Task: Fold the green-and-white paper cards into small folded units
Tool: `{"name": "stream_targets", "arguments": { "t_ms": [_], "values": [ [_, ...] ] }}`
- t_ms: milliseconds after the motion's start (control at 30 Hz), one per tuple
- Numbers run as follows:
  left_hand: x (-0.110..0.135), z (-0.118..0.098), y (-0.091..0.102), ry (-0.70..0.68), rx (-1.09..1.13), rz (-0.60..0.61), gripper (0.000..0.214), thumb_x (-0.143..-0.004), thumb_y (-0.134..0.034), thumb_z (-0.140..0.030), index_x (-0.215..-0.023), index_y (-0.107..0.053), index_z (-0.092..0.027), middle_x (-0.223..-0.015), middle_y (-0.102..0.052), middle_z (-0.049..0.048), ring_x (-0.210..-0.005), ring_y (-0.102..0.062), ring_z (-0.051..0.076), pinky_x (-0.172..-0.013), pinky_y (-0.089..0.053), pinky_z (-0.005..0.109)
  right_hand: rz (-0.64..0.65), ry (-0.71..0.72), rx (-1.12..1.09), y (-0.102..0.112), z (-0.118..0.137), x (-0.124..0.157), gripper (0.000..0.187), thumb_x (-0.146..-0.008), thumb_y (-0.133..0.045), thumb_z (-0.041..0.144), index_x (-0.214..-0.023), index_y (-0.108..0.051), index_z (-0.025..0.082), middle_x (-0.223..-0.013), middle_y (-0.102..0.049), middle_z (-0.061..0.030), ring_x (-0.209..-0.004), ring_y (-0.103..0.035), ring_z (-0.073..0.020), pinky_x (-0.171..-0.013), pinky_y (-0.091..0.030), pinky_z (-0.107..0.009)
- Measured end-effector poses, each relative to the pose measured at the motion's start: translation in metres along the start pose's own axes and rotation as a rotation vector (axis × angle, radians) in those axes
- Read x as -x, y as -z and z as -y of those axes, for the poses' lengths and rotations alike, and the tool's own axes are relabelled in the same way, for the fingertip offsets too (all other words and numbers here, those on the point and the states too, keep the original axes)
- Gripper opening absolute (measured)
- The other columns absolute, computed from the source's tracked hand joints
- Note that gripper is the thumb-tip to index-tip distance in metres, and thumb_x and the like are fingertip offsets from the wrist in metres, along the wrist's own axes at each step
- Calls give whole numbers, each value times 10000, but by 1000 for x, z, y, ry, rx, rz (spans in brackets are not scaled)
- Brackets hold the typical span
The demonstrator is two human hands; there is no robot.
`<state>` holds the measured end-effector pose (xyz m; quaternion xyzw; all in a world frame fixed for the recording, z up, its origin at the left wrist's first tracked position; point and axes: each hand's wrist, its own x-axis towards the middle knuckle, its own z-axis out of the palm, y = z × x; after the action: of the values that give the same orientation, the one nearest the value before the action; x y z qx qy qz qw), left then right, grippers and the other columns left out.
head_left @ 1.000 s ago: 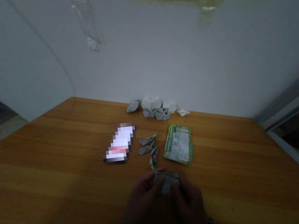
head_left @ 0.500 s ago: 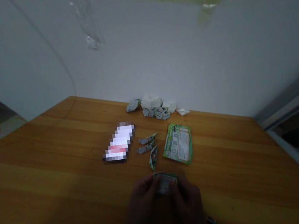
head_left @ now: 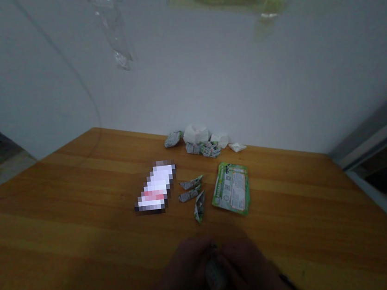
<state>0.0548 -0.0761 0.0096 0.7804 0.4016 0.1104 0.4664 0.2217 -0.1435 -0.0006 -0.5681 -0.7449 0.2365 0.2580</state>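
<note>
Paper (head_left: 213,275), folded small, sits pinched between the left hand (head_left: 193,268) and right hand (head_left: 249,269), just below three paper boats (head_left: 199,206).

Left hand (head_left: 189,266), right hand (head_left: 249,264) pinching folded paper (head_left: 214,275), paper boats (head_left: 199,206) ahead

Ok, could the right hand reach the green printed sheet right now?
Probably yes: nothing lies between the right hand and the green printed sheet, though it pinches a folded paper piece with the left hand.
</note>
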Motion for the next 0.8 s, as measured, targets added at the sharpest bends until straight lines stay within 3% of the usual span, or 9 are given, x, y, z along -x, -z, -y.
{"name": "stream_targets", "arguments": {
  "t_ms": [167,333,467,633,800],
  "values": [
    [-3,-4,10,-20,243,23,144,-857,-472,-298,-896,-575,-206,-818,-664,4,-766,-606,178,-694,-445,246,-33,-17,-106,-10,-4,4,329,-966,-377,304,-779,-629,205,-711,-686,-17,-620,-607,-141,-597,-413,-231],
    [-10,-2,14,58,238,-103,261,-864,-439,-326,-688,-566,-180,-654,-584,-7,-663,-557,168,-616,-418,244,-118,-31,-110,-20,-7,3,432,-981,-321,356,-699,-595,177,-635,-630,-26,-567,-548,-131,-563,-388,-233],
    [-9,-1,10,27,204,-129,257,-866,-454,-317,-717,-613,-181,-676,-625,-8,-662,-567,161,-624,-406,241,-151,37,-155,-19,-3,1,437,-984,-308,358,-724,-609,176,-641,-633,-26,-547,-544,-123,-544,-385,-227],
    [-12,-5,10,98,460,-116,300,-848,-496,-402,-794,-658,-155,-737,-655,6,-729,-593,172,-677,-452,250,-234,-32,-144,-11,-2,-2,418,-977,-313,329,-764,-630,160,-661,-636,-35,-582,-570,-136,-558,-402,-228],
    [-12,-8,12,173,543,-134,298,-757,-576,-398,-640,-653,-135,-576,-602,-7,-607,-550,161,-586,-425,249,-200,-18,-91,-13,0,-2,420,-969,-315,301,-720,-621,154,-630,-623,-36,-549,-562,-137,-538,-401,-230]
  ]
}}
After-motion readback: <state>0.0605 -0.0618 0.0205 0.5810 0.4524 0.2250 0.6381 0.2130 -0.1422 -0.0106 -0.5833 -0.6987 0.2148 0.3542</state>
